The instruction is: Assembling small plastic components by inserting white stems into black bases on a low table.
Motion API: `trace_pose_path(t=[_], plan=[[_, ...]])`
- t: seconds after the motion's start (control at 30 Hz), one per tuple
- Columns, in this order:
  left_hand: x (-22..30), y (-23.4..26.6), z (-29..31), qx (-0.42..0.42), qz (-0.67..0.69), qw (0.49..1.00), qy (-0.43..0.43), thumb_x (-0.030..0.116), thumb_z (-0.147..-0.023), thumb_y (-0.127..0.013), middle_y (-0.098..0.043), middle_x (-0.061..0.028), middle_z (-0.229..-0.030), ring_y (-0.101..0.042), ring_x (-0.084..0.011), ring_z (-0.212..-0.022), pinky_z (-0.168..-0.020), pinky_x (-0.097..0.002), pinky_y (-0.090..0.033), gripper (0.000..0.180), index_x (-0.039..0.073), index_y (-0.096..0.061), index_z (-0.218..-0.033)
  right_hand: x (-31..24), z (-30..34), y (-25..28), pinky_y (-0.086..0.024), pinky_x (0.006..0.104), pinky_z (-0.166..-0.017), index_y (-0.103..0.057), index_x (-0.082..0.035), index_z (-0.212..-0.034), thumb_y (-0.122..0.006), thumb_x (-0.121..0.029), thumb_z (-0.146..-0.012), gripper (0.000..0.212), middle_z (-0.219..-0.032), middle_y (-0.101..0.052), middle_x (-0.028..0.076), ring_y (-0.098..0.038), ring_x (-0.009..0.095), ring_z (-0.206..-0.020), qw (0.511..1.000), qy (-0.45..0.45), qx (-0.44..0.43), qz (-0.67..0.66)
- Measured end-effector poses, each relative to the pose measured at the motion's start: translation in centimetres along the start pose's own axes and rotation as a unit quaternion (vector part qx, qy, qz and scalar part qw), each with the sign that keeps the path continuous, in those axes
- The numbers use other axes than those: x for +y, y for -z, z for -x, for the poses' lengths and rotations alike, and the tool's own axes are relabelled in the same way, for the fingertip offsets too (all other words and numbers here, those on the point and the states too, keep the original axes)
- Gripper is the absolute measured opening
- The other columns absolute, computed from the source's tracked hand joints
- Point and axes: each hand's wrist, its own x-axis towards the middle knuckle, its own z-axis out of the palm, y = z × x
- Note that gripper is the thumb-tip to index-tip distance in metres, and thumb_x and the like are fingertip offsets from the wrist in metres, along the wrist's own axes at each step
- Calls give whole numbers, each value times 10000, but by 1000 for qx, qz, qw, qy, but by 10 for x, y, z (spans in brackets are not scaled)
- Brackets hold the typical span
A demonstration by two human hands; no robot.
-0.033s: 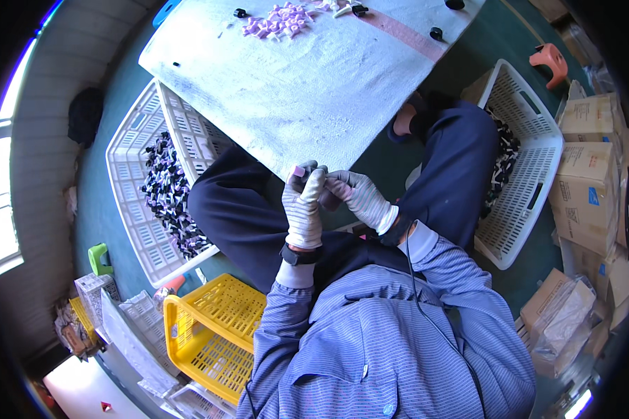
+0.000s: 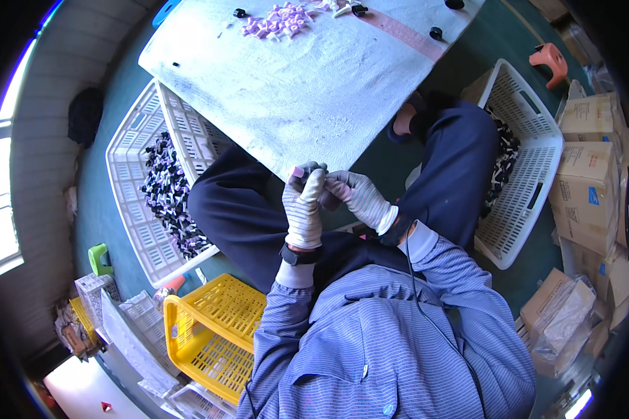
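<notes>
Both of my hands are gloved in white with grey fingertips and meet above my lap, at the near corner of the white-topped table (image 2: 272,105). My left hand (image 2: 303,206) is closed around a small pink-and-black piece (image 2: 298,172), its pink end showing beside the fingers. Pinched fingers of my right hand (image 2: 362,199) touch the left fingertips. Whatever the right hand grips is too small and hidden to name. On the far side of the table lies a pile of small pink pieces (image 2: 279,22), with a few black pieces (image 2: 436,33) near it.
A white crate (image 2: 134,234) of black-and-pink pieces stands left of my legs. Another white crate (image 2: 531,160) with similar pieces is on the right. Yellow baskets (image 2: 182,335) sit at lower left. Cardboard boxes (image 2: 583,167) line the right side, near an orange stool (image 2: 552,64).
</notes>
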Motion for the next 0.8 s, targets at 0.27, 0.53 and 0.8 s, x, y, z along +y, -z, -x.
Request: trace_pose_path(t=[0.27,0.53,0.8], plan=[[4,0,-2,-69,-61,996,5,231,-943,-625,-654,-78,-1026,-608,-143,-913,-838,-283,-488,318,-6,-597,-1152,0,-2,3,-471,257,-790,-676,-47,-1095,-582,-419,-955,408,-913,-647,-17,-561,61,-862,998,-4,-14,64],[-1,-2,-2,-65,12,998,15,287,-979,-576,-651,-93,-1038,-603,-161,-983,-884,-312,-491,448,-22,-483,-1289,1,-1,6,-470,255,-790,-676,-40,-1067,-573,-397,-969,385,-916,-656,-8,-569,62,-880,999,-27,-23,40],[-1,-3,-3,-70,-6,997,17,293,-991,-562,-649,-81,-1015,-612,-165,-970,-875,-307,-497,394,9,-523,-1261,5,-4,10,-469,243,-800,-678,-41,-1073,-563,-364,-983,355,-909,-666,-20,-568,45,-882,998,-35,-21,46]])
